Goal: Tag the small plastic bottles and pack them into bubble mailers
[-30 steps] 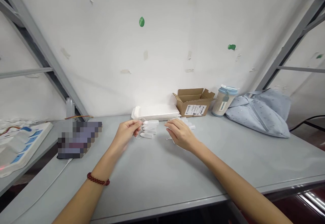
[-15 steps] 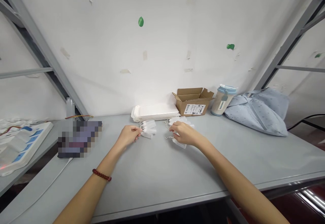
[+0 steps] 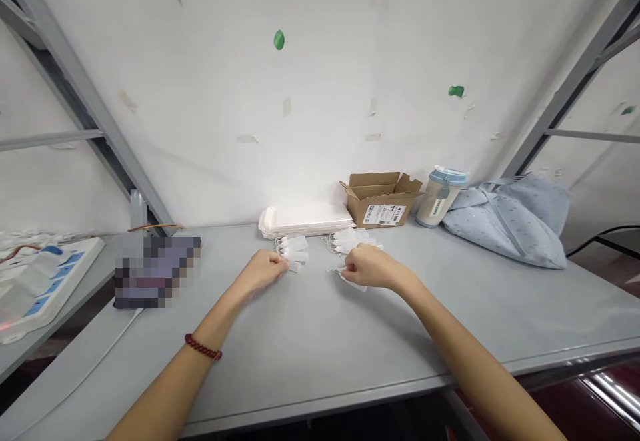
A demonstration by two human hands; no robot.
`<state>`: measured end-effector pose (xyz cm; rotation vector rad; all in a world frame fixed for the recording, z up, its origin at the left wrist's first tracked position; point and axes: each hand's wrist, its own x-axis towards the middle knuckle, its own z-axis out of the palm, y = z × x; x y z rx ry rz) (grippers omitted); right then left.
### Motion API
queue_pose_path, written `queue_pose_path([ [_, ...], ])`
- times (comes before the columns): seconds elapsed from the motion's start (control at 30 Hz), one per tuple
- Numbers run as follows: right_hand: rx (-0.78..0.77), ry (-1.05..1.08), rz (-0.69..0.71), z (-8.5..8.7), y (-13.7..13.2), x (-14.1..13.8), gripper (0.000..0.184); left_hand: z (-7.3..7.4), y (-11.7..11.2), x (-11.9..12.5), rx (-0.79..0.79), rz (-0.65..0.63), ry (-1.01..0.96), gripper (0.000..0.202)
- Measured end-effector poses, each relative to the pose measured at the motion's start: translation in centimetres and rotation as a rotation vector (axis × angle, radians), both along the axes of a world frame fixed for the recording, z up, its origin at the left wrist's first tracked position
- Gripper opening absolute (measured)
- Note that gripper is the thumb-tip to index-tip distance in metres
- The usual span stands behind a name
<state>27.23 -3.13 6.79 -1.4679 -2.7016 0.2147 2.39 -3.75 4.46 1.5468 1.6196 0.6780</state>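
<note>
Two small heaps of white tags with strings lie on the grey table [image 3: 310, 341]. My left hand [image 3: 263, 272] rests closed at the near edge of the left heap [image 3: 293, 249], fingertips pinched on a tag there. My right hand [image 3: 369, 266] is curled shut over a white tag [image 3: 353, 281] at the near side of the right heap [image 3: 347, 240]. A red bead bracelet [image 3: 203, 348] sits on my left wrist.
Against the wall lie a stack of flat white bags [image 3: 306, 220], an open cardboard box [image 3: 383, 198], a lidded cup [image 3: 440, 196] and a pale blue cloth bag [image 3: 515, 221]. A blurred dark object [image 3: 155, 269] and a white-and-blue power strip [image 3: 35, 288] lie at the left.
Both hands have drawn back toward me and lowered onto the table. My right hand has closed from loosely spread to curled over a tag.
</note>
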Motion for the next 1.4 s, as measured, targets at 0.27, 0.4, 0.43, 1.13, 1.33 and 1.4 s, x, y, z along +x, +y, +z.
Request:
queue_pose_path([
  [0.27, -0.029, -0.075, -0.05, 0.3, -0.4, -0.3, 0.023, -0.9, 0.4, 0.0, -0.023, -0.027, -0.068, 0.02],
  [0.4, 0.014, -0.12, -0.05, 0.0, -0.3, -0.4, 0.019, -0.9, 0.3, 0.1, -0.024, -0.019, -0.088, 0.022],
  [0.43, 0.019, -0.13, -0.055, 0.0, -0.3, -0.4, 0.02, -0.8, 0.3, 0.2, -0.027, -0.016, -0.09, 0.023],
  [1.13, -0.022, 0.187, 0.102, -0.4, -1.1, -1.7, 0.019, 0.4, -0.7, 1.0, -0.086, -0.177, -0.236, 0.037],
  [1.33, 0.043, 0.253, 0.141, -0.6, -1.5, -2.3, 0.021, 1.1, -1.3, 1.7, -0.124, -0.239, -0.346, 0.052],
  [1.4, 0.061, 0.251, 0.138, -0.7, -1.6, -2.4, 0.021, 1.1, -1.3, 1.8, -0.117, -0.23, -0.366, 0.052],
])
